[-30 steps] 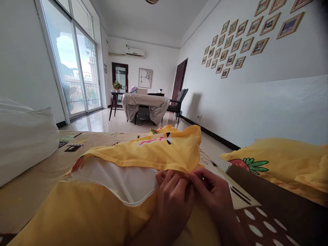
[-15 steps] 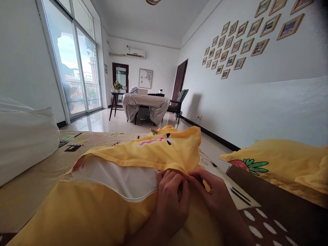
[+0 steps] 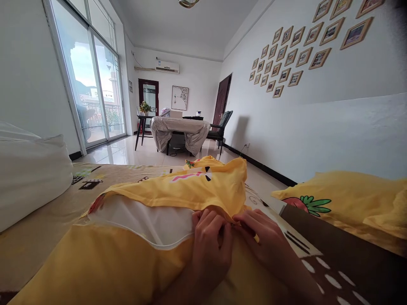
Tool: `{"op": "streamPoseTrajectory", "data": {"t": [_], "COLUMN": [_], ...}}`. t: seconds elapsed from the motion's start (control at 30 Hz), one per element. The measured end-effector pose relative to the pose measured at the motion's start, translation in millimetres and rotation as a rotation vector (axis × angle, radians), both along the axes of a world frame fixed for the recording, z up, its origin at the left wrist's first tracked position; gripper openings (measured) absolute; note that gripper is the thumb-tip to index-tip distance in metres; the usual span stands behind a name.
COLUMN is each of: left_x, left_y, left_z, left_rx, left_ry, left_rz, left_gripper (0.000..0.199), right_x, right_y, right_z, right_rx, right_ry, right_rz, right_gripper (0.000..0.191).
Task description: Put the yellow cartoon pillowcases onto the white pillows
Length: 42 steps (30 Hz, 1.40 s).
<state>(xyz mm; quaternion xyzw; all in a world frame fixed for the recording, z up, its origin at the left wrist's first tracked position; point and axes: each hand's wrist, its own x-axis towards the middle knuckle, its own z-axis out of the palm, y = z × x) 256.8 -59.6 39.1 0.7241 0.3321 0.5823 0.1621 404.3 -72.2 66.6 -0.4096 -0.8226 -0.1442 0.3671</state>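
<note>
A yellow cover [image 3: 104, 258] lies across the bed in front of me, its opening edged by a pale zipper line. White inner fabric [image 3: 143, 216] shows through the gap, to the left of my hands. My left hand [image 3: 211, 241] has its fingers curled on the cover's edge at the right end of the gap. Close beside it, my right hand [image 3: 262, 233] pinches the same yellow edge between thumb and fingers. The fingertips of both hands nearly meet, and whatever small part lies between them is hidden.
A white pillow [image 3: 32, 178] rests at the left on the patterned bedding [image 3: 85, 169]. Another yellow piece with a carrot print [image 3: 349, 199] lies at the right beyond a brown board edge [image 3: 333, 237]. Farther off stand a covered table [image 3: 178, 123] and a black chair [image 3: 222, 127].
My right hand has closed in slightly and its fingers lie flatter on the yellow edge. My left hand keeps its grip, and the view has shifted slightly.
</note>
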Motion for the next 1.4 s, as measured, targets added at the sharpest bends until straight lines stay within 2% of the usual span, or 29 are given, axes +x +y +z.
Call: {"op": "streamPoseTrajectory", "data": {"t": [0.4, 0.63, 0.77, 0.93, 1.07, 1.17, 1.4], "left_x": [5, 2, 5, 6, 4, 4, 5], "left_y": [0, 1, 0, 2, 1, 0, 2], "left_z": [-3.8, -7.5, -8.8, -8.0, -8.2, -8.0, -8.8], "left_rx": [0.022, 0.326, 0.407, 0.321, 0.242, 0.195, 0.136], "left_ry": [0.035, 0.092, 0.071, 0.032, 0.019, 0.021, 0.001], "left_rz": [0.014, 0.125, 0.181, 0.169, 0.161, 0.143, 0.135], "left_gripper": [0.02, 0.017, 0.013, 0.013, 0.014, 0.014, 0.018], "right_x": [10, 10, 11, 10, 4, -1, -7], "right_y": [0, 3, 2, 1, -1, -1, -1], "right_z": [0.7, -0.9, -0.8, -2.1, -2.9, -2.3, -0.1], "right_rx": [-0.018, -0.042, -0.09, -0.116, 0.023, 0.136, 0.16], "right_ry": [-0.088, -0.046, -0.024, -0.028, -0.06, -0.093, -0.132], "right_rz": [-0.004, 0.002, 0.038, 0.031, -0.063, -0.104, -0.049], "right_gripper": [0.014, 0.013, 0.013, 0.009, 0.012, 0.004, 0.02]}}
